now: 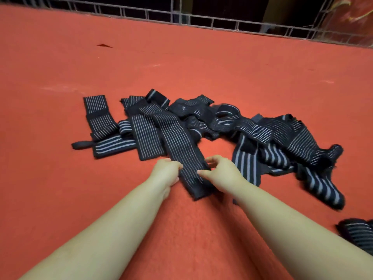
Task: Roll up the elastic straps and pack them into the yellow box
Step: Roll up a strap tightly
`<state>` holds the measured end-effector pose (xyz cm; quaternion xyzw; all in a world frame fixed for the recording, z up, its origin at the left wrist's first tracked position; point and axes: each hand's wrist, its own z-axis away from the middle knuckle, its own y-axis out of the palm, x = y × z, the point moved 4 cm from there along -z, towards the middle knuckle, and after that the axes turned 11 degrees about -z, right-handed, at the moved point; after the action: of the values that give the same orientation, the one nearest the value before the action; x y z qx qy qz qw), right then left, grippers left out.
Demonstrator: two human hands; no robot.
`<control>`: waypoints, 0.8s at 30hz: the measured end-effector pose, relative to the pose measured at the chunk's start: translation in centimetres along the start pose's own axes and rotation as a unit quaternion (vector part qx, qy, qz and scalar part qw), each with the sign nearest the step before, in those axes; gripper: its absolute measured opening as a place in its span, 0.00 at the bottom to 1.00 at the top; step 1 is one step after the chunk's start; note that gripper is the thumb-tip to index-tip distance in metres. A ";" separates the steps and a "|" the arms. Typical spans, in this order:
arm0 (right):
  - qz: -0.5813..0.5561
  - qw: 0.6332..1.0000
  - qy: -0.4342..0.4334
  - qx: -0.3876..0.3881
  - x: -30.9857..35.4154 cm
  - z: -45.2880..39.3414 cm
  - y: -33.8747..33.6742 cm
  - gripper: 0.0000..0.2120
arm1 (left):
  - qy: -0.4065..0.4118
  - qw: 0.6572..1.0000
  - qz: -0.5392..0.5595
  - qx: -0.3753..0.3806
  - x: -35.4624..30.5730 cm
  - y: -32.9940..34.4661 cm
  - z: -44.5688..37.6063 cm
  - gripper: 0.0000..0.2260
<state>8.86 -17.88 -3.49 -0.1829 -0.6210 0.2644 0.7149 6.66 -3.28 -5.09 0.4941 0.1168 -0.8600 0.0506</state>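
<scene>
Straps, elastic, black with thin pale stripes: one loose heap lying on the red carpeted surface, spread from left of centre over to the right. One long flat strap runs out of the heap toward me, its near end lying flat on the red surface between my two hands. My left hand grips the left edge of this strap, fingers curled onto it. My right hand takes the right edge, thumb and fingertips pinching the fabric, the other fingers loosely bent. Both forearms are bare and reach in from the bottom of the view.

Further items: a wide-striped strap just right of my right hand, partly under other straps; another wide-striped piece at the heap's right end, nearest me; a short folded strap at the heap's far left. A separate striped strap lies apart at the right edge, cut off by the frame. A wire grid fence borders the far edge of the red surface.
</scene>
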 end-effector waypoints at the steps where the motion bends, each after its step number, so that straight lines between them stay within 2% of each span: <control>1: -0.003 1.000 0.008 -0.002 0.0 -0.3 0.4 0.25 | -0.005 1.000 0.024 0.015 0.3 0.0 -0.3 0.08; 3: -0.015 0.999 0.027 -0.008 -0.2 -0.7 1.0 0.24 | -0.018 0.995 0.083 0.049 0.7 0.3 -0.7 0.13; 7: -0.074 0.996 0.056 0.017 -0.9 -1.0 1.5 0.13 | -0.010 0.993 0.079 0.092 1.0 0.4 -0.4 0.08; 9: -0.097 0.993 0.051 0.043 -0.7 -0.4 1.4 0.10 | -0.003 0.993 0.067 0.095 1.3 0.3 -0.2 0.07; 14: -0.247 0.960 0.050 0.120 0.9 2.2 1.3 0.10 | -0.005 0.987 0.119 0.110 1.4 0.3 1.7 0.07; 17: -0.258 0.959 0.019 0.119 1.4 3.7 1.2 0.10 | 0.023 0.986 0.126 0.105 1.1 0.0 3.2 0.07; 19: -0.240 0.966 0.012 0.097 1.7 4.6 1.2 0.12 | 0.065 0.984 0.122 0.113 0.6 -0.3 4.2 0.07; 21: -0.260 0.961 0.030 0.091 2.2 5.3 1.1 0.21 | 0.109 0.980 0.097 0.135 0.2 -0.6 5.5 0.07; 22: -0.301 0.947 0.061 0.097 2.5 5.8 1.0 0.27 | 0.132 0.975 0.083 0.159 -0.1 -0.7 6.2 0.08; 24: -0.406 0.894 0.137 0.132 3.4 6.7 0.5 0.26 | 0.176 0.957 0.047 0.226 -0.6 -0.7 7.7 0.09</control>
<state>2.53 -15.82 -0.01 0.1467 -0.4965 0.0029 0.8555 0.39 -4.56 -0.72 0.6412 -0.0970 -0.7600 -0.0438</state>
